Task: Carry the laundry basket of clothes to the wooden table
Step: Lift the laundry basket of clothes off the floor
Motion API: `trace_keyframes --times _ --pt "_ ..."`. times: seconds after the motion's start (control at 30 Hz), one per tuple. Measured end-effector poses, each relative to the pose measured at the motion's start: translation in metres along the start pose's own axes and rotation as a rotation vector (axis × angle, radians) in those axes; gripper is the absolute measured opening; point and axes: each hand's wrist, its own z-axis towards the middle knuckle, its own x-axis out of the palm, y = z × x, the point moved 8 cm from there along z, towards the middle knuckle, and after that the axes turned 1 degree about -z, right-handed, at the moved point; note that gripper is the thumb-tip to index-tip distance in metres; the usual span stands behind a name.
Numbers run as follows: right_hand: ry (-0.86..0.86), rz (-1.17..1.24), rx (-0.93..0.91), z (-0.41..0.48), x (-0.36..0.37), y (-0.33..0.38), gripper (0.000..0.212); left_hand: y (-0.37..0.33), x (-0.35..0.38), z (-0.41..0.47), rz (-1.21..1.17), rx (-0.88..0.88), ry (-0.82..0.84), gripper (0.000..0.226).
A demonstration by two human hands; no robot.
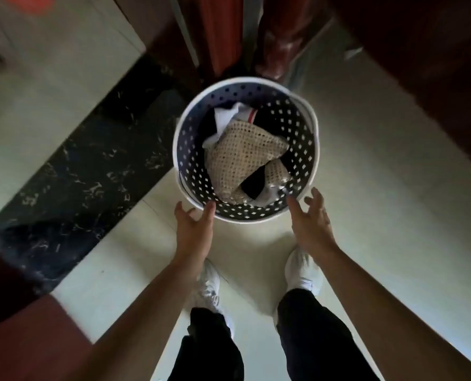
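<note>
Both spread and empty, my left hand [194, 225] and right hand [311, 221] reach the laundry basket [186, 127] rim; next I must clasp and lift.

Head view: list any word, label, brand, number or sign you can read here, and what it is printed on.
None can be read.
Laundry basket: perforated wall and white rim, no label visible.
Clothes: a red stripe on the white piece, no lettering.
White shoes: too blurred to show any brand.
</note>
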Motion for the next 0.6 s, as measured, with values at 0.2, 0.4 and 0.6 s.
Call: trace_keyframes --times 0.2,0.4,0.6 --pt "-0.113 0.130 -0.050 0.027 0.025 -0.024 0.037 0.007 0.011 0.023 -0.075 0.150 -0.028 0.032" --pt "-0.027 0.104 -0.021 -0.072 -0.011 -0.008 0.038 -0.022 -0.037 -0.079 -0.123 0.084 -0.022 0.035" --pt "0.011 0.051 -0.082 -0.226 -0.096 0.065 0.016 -0.088 -0.109 -0.226 -0.201 0.023 -0.120 0.031"
